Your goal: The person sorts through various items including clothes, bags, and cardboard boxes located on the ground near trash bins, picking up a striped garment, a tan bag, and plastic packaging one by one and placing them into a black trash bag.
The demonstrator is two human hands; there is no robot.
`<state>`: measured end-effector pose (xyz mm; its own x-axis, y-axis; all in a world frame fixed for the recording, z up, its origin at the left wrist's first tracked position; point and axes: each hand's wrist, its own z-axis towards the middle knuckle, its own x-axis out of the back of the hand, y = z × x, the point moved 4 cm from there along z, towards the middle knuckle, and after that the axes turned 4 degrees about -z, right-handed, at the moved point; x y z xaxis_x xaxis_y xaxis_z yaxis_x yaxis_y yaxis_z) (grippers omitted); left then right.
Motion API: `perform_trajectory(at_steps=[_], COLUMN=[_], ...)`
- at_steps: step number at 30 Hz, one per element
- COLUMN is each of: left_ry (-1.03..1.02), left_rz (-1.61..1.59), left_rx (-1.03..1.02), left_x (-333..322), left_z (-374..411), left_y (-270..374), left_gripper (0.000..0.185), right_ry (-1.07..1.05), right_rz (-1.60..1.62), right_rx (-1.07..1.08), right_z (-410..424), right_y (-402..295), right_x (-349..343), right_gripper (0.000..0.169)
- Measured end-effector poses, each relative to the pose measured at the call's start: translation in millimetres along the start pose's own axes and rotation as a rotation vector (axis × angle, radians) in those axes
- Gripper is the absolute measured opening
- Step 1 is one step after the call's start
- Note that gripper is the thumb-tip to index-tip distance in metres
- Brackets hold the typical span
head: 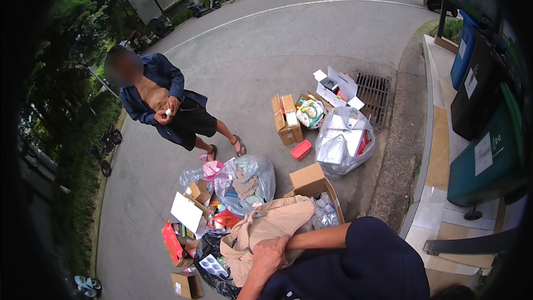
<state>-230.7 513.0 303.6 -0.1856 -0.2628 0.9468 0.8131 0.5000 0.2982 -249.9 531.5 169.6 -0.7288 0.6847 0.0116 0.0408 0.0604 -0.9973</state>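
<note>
A beige patterned cloth item [275, 218], perhaps a garment or bag, is stretched out in front of me. My left hand [270, 255] grips its near edge, knuckles up. My right forearm [318, 237] reaches in from the right, and its hand is mostly hidden behind my left hand and the cloth. Under the cloth's left side sits an open black plastic bag [208, 246] holding a white tray with round hollows [213, 266]. Beyond the cloth to the right, an open cardboard box [308, 179] contains clear plastic bottles [327, 216].
A clear bag of clothes [250, 181], a red box [173, 241] and small cartons lie left. Farther right are a clear bag of boxes [343, 141], a red plastic container [301, 150] and a drain grate [374, 91]. A person [166, 100] stands across; wheeled bins [487, 154] line the right.
</note>
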Motion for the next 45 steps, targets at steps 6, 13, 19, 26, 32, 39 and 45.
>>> perform_trajectory(at_steps=[6, 13, 19, 26, 32, 39, 45], left_ry=[0.028, 0.182, 0.211, 0.238, 0.327, 0.295, 0.283], left_rz=[0.008, 0.031, 0.034, 0.019, -0.115, -0.209, -0.365], left_rx=[0.036, 0.212, 0.256, 0.393, 0.55, 0.689, 0.6], left_x=[24.6, 24.1, 19.5, 24.9, 41.7, 59.4, 76.0], left_z=[-9.7, -41.1, -47.3, -55.3, -60.0, -52.9, -26.4], left_y=[-2.9, -19.6, -22.4, -33.2, -49.7, -82.9, -102.2], left_gripper=[0.023, 0.023, 0.02, 0.016, 0.016, 0.021, 0.026], right_ry=[0.043, 0.304, 0.194, -0.228, -0.009, 0.062, 0.074], right_rz=[-0.163, -0.652, -0.679, -0.67, -0.318, -0.323, -0.065], right_rx=[-0.067, -0.067, -0.014, -0.007, 0.293, 0.215, 0.115], right_z=[-11.4, -2.4, 35.0, -6.7, -50.9, -53.9, -5.3], right_y=[-6.6, 6.8, 90.4, -2.8, -55.4, -86.7, -49.5], right_x=[14.3, 6.3, -17.0, -20.8, -6.5, -9.5, 6.2], right_gripper=[0.031, 0.034, 0.035, 0.031, 0.028, 0.034, 0.03])
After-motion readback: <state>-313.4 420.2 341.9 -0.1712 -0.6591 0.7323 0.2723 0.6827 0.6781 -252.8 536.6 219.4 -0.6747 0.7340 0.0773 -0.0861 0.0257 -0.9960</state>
